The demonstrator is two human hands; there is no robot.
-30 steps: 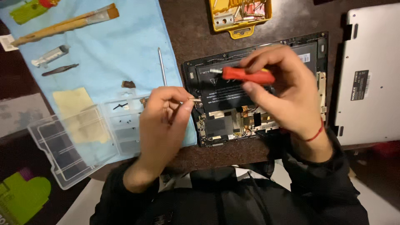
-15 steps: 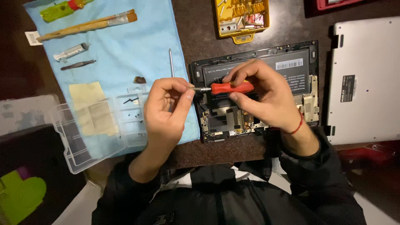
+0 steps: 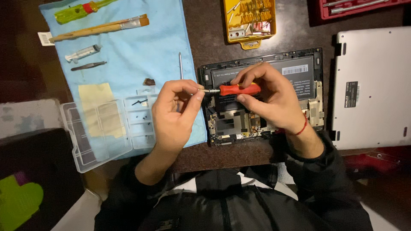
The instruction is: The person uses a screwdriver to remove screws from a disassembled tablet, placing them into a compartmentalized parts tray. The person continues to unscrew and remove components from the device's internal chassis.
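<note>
My right hand holds a red-handled screwdriver level over an opened black laptop base, its metal tip pointing left. My left hand pinches that tip between thumb and fingers, just left of the laptop's edge. The laptop's battery and circuit boards lie bare under my right hand. A clear compartment box with small black screws sits under my left wrist.
A blue cloth carries a brush, a green screwdriver, a syringe, tweezers, a loose metal bit and a yellow pad. A yellow bit case lies beyond the laptop. The silver bottom cover rests at right.
My right hand has turned the red screwdriver level and pointed it left. My left hand has come up from the screw box and closed on its tip.
</note>
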